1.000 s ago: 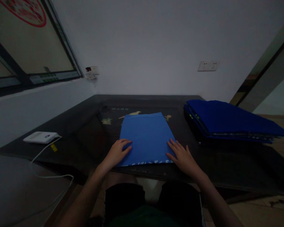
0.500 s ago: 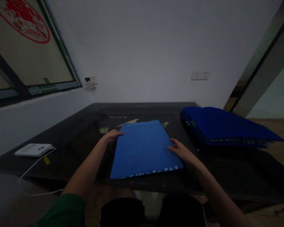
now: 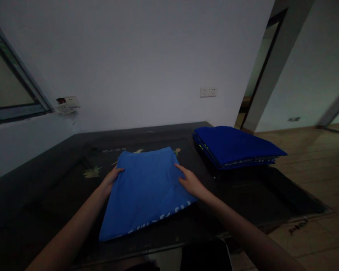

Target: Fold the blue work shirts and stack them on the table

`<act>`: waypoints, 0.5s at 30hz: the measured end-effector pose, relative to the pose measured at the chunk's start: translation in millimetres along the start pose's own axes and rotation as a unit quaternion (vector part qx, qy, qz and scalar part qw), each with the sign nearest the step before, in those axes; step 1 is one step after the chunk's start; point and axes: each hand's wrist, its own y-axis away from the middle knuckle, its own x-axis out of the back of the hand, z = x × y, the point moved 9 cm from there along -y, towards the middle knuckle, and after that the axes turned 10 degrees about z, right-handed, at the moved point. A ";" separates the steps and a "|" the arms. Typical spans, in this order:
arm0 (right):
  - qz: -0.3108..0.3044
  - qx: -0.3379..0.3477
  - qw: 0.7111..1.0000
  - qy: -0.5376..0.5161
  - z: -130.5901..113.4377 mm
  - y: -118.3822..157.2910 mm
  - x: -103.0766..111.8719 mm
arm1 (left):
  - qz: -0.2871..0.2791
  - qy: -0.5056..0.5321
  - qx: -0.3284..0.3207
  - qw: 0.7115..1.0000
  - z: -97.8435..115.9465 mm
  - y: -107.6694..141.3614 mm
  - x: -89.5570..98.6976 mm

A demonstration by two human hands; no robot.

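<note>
A folded light-blue cloth [image 3: 147,192] with white printed marks along its near edge is between my hands over the dark table. My left hand [image 3: 112,180] is closed on its left edge, thumb on top and fingers beneath. On the right edge, my right hand [image 3: 190,182] grips with thumb and forefinger showing; its other fingers are partly hidden. The cloth's far edge looks slightly wavy. To the right lies a stack of folded darker blue cloths [image 3: 237,145].
The glossy dark table [image 3: 53,188] carries painted flowers and writing. Behind it is a white wall with a double socket [image 3: 208,92]; another socket [image 3: 69,103] sits at the left corner near the window. A dark, long flat item [image 3: 290,190] lies at the table's right end.
My view has turned to the right. The light-blue cloth, held in both hands, has shifted and its far edge now covers more of the painted bird. The stack has stayed put.
</note>
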 end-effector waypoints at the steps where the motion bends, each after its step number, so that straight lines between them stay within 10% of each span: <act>1: 0.006 0.008 1.000 -0.005 -4.0 -4.4 6.0 | 0.002 -0.001 -0.002 1.000 4.8 0.3 -8.3; 7: 0.045 0.079 0.996 -0.014 -26.7 -37.8 76.1 | -0.041 0.043 -0.043 0.997 47.1 12.7 -95.0; 15: 0.115 0.069 0.989 0.068 -4.3 -83.4 253.7 | -0.142 0.112 -0.091 0.979 104.0 36.3 -282.6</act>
